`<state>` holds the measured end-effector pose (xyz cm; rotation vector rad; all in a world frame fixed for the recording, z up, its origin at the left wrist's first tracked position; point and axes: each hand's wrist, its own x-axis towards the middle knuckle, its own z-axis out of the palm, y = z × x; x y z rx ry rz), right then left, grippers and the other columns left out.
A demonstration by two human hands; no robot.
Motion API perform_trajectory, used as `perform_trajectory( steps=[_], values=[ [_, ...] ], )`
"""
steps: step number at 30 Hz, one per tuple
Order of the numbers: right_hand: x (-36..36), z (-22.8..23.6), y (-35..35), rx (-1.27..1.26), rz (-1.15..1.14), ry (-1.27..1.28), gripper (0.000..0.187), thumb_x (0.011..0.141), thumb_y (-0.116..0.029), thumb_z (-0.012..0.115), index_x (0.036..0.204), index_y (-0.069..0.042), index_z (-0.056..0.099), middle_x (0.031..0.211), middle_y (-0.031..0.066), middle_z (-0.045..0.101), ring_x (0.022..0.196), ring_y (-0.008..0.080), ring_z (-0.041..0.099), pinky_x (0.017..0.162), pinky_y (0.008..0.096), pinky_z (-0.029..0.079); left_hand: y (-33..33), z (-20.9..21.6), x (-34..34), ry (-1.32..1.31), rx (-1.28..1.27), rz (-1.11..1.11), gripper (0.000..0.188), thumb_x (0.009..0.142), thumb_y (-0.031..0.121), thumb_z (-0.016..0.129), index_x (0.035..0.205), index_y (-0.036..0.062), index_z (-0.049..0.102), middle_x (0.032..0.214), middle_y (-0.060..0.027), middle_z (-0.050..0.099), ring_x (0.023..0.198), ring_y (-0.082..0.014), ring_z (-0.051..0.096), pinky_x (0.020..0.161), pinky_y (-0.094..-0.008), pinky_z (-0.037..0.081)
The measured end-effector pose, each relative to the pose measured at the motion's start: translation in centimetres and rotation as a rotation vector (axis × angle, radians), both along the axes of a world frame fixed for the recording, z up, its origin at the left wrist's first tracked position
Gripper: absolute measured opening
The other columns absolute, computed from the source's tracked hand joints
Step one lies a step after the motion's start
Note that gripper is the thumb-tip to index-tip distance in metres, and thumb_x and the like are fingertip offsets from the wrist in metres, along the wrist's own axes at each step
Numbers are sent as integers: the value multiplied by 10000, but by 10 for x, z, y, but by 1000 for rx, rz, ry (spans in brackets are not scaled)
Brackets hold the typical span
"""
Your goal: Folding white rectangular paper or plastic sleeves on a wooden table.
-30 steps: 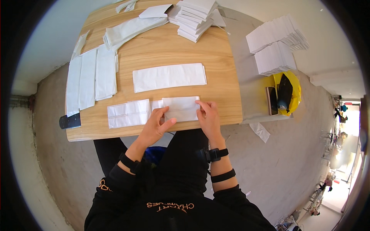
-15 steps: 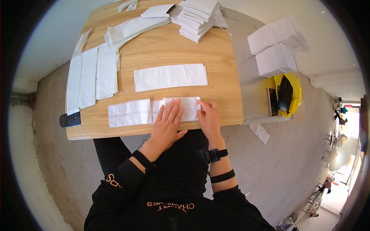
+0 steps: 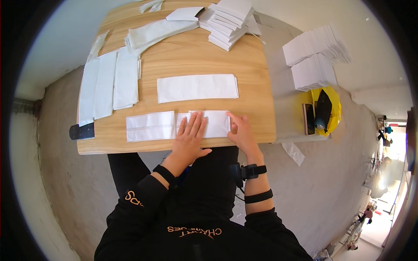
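On the wooden table (image 3: 209, 56), near its front edge, lies a long white strip (image 3: 150, 126), thin like paper or film, both end parts folded in toward the middle. My left hand (image 3: 188, 139) rests flat with fingers stretched, across the strip's middle and the inner edge of its right folded part (image 3: 213, 124). At that part's right edge, my right hand (image 3: 242, 134) has thumb and bent forefinger closed on the fold. Just beyond, a flat white strip (image 3: 198, 88) lies crosswise in a small stack.
White strips (image 3: 104, 85) lie in piles at the table's left, more (image 3: 161, 32) farther back. Folded white packets (image 3: 228, 21) are heaped at the far edge. To the right, a grey surface holds packet stacks (image 3: 311, 71), a phone (image 3: 308, 118) and a yellow bag (image 3: 333, 111).
My right hand has shifted slightly right along the strip's right edge, its fingers more curled. My left hand stays flat on the strip. The whole view has shifted a little.
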<state>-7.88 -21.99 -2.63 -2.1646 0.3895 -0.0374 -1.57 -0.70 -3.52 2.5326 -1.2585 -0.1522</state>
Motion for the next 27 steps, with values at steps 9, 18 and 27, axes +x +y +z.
perform_trajectory(
  steps=[9,18,27],
  values=[
    [-3,-3,3,-1,-58,-41,639,697,49,598,1321,-53,505,1017,119,480,894,241,543,829,343,471,10,8,2,29,-184,10,885,788,468,706,1440,-8,342,1514,-219,296,1428,-362,245,1149,-501,214],
    [-25,14,17,-53,-266,-57,501,789,-25,624,1280,-43,529,1085,127,513,875,205,593,776,343,486,150,15,43,-161,-54,867,442,762,257,751,1097,42,558,1155,-163,507,1093,-363,470,920,-472,384],
    [-8,41,58,106,-186,-164,428,817,-42,668,1233,-70,575,1045,98,565,863,187,614,740,309,482,156,6,44,-92,-116,812,224,805,243,727,874,70,602,1004,-103,569,967,-312,542,845,-442,411]
  ],
)
